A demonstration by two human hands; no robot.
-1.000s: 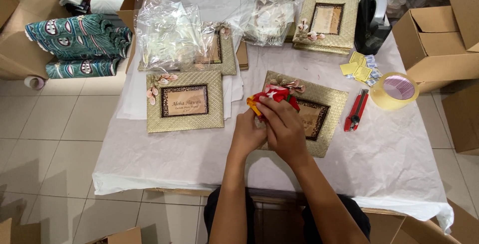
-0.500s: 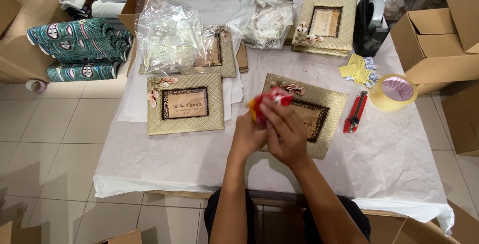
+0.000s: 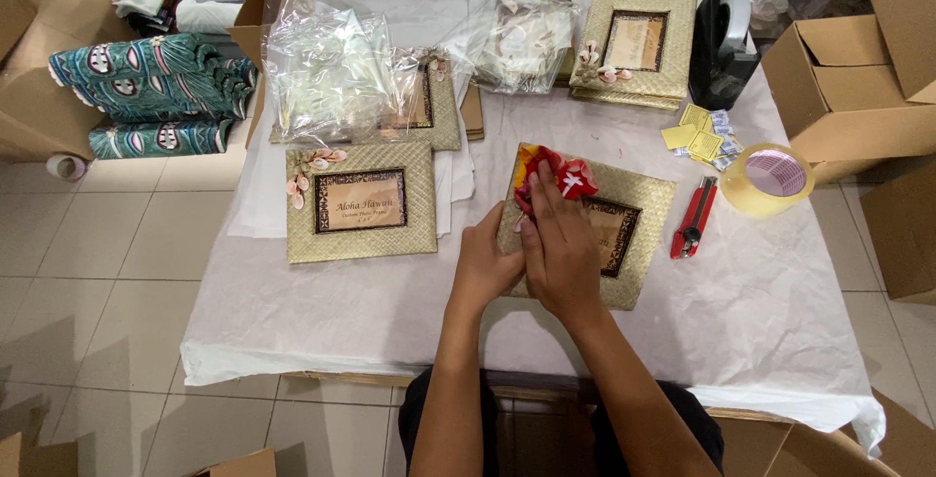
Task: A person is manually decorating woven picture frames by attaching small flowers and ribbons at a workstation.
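Both hands (image 3: 531,258) press flat on the woven frame (image 3: 639,214).

The red and yellow flower ornament (image 3: 554,177) now lies pressed lower against the woven frame (image 3: 639,218) under the right hand (image 3: 561,248)

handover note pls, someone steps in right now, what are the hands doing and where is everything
Left hand: resting on the near left edge of the woven frame, steadying it.
Right hand: on top of the frame, fingers pressing the red and yellow flower ornament at its upper left corner.
Nearby: red utility knife and tape roll to the right, a second woven frame with shells to the left.
Done: ornament sits on the corner.
Left: it is not yet released; whether it is fixed cannot be told.
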